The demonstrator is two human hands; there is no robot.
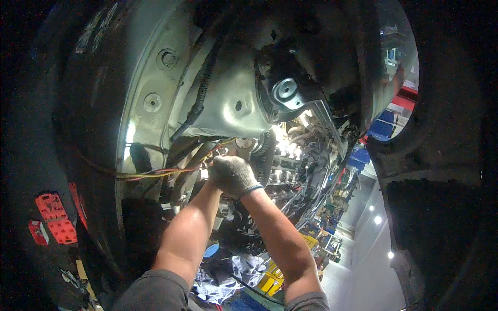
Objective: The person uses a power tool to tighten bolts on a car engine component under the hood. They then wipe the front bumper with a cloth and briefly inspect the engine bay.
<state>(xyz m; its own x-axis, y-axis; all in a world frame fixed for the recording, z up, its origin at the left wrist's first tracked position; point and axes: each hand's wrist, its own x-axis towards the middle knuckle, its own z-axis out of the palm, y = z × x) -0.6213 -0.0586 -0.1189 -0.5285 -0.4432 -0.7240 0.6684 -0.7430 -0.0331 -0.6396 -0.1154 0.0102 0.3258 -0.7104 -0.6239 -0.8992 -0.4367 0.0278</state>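
Note:
Both my arms reach up into the engine bay of a vehicle, and my hands meet beside the engine [285, 163]. A light knitted glove with a blue cuff edge covers my right hand [234, 175], whose fingers are curled closed; what they hold is hidden. My left hand [212, 175] is mostly behind the right one, so its fingers do not show. Thin yellow and red wires [161, 172] run from the left up to my hands and pass just above them. I cannot tell whether either hand grips these wires.
Above my hands is a pale metal body panel [233, 111] with a shiny round bracket [287, 90] to its right. A dark ribbed conduit [201, 93] hangs at the panel's left. Red plastic cases [56, 217] lie far left. A patterned cloth [228, 280] and yellow bins [271, 280] are below.

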